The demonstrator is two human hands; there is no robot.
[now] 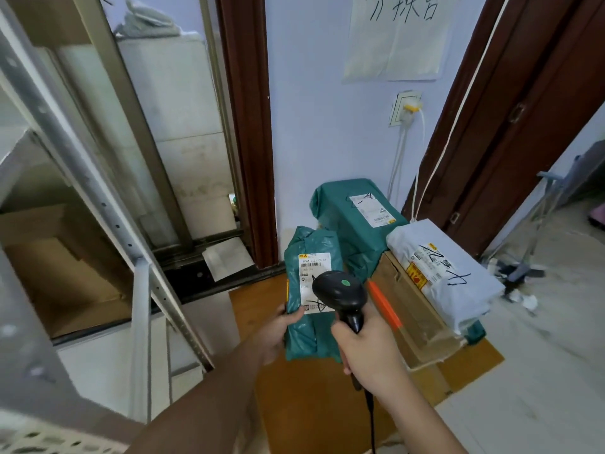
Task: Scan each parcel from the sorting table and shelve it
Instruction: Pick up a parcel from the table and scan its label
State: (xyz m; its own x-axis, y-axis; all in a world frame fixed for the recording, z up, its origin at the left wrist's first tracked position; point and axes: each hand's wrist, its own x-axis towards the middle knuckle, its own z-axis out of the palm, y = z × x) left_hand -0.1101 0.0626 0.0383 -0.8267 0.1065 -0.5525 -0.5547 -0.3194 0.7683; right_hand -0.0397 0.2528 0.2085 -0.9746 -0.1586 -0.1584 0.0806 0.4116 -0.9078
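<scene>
Metal shelving (pixel 98 198), near left. Wooden bench (pixel 294 388): large green parcel (pixel 347 221), grey parcel (pixel 448 273) atop cardboard box (pixel 412 309). Small green parcel (pixel 311 290), label up, above bench, left hand (pixel 278 329) grip clamped on its edge. Barcode scanner (pixel 340 293), over the label, right hand (pixel 366 348) grip clamped round handle.

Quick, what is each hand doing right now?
Left hand: holds the green parcel.
Right hand: grips the black scanner.
</scene>
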